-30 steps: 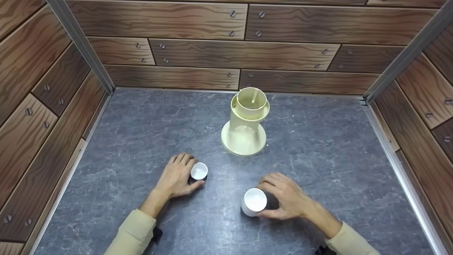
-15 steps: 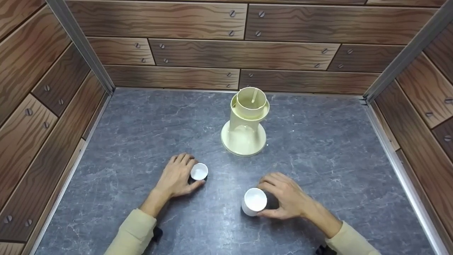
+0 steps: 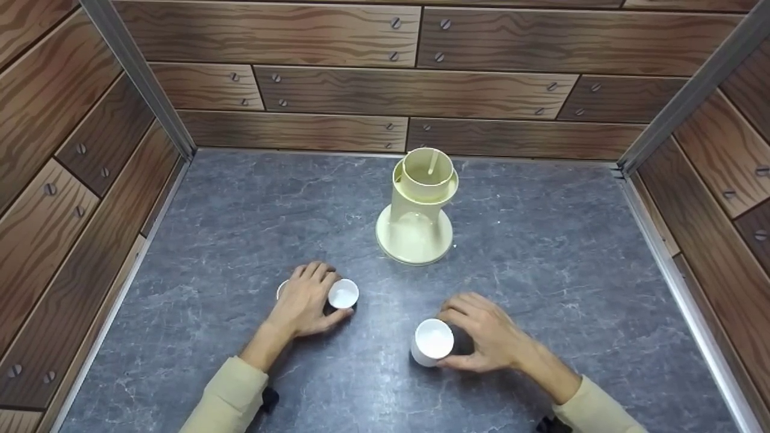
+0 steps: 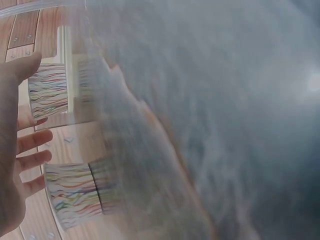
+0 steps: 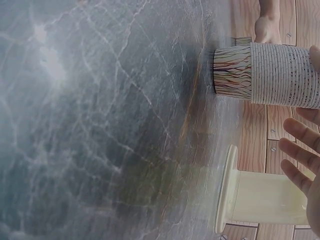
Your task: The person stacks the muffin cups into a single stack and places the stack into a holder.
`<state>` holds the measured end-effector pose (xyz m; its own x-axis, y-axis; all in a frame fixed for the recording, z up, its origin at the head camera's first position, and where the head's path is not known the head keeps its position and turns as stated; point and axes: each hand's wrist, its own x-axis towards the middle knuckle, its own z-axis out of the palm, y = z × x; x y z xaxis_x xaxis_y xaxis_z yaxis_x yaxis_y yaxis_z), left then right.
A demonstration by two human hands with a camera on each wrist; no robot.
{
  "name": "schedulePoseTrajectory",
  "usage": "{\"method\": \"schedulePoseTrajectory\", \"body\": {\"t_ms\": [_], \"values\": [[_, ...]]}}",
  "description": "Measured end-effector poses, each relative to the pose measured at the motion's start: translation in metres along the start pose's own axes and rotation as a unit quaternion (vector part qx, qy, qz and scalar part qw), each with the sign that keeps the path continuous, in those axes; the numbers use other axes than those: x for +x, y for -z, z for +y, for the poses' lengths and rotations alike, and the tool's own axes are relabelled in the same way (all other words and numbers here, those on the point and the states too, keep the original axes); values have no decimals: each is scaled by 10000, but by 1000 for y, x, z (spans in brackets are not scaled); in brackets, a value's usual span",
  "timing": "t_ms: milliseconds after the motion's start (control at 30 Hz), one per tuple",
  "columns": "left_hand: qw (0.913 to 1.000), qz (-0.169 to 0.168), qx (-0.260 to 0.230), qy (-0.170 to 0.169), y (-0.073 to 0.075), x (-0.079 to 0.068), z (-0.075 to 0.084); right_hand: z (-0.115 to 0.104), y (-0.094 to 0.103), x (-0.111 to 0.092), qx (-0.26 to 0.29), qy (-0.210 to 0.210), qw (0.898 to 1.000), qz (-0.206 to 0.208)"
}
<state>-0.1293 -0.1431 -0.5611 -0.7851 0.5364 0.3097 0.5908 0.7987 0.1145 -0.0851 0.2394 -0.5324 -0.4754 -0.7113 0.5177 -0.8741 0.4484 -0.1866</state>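
Observation:
My left hand [image 3: 302, 300] holds a small paper cup [image 3: 343, 294] between thumb and forefinger. In the left wrist view, this cup [image 4: 48, 90] has coloured wavy lines. A second paper cup [image 4: 75, 195] stands beyond the other fingers; from the head, only its rim [image 3: 281, 290] peeps out left of the hand. With thumb and forefinger, my right hand [image 3: 484, 334] grips a stack of nested paper cups [image 3: 432, 344]. Many rims of the stack [image 5: 285, 75] show in the right wrist view, and its lowest cup bears the same wavy lines.
Behind the hands stands a cream-coloured plastic tube [image 3: 419, 207] on a round base, its top open. A grey marbled tabletop [image 3: 240, 216] lies under everything. Wood-patterned walls [image 3: 415, 93] with metal edging close it in at the back and both sides.
My left hand has shifted slightly to the right with its cup, and the rim of the second cup has come into sight on its left. The right hand and its stack stay put.

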Motion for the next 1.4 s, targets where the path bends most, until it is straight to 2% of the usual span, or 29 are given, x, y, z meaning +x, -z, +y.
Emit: {"method": "schedulePoseTrajectory", "body": {"t_ms": [433,900,1200,1400], "values": [[9989,327,101,-318,5,3,17,0,0,0,19,-40,10000,-49],[9979,372,90,-521,15,7,39,1,0,0,-70,48,10000,2],[9978,229,-193,-583,21,9,53,0,-2,0,-16,1,10000,16],[9972,220,-128,-697,23,11,57,0,-2,0,-30,2,10000,6]]}}
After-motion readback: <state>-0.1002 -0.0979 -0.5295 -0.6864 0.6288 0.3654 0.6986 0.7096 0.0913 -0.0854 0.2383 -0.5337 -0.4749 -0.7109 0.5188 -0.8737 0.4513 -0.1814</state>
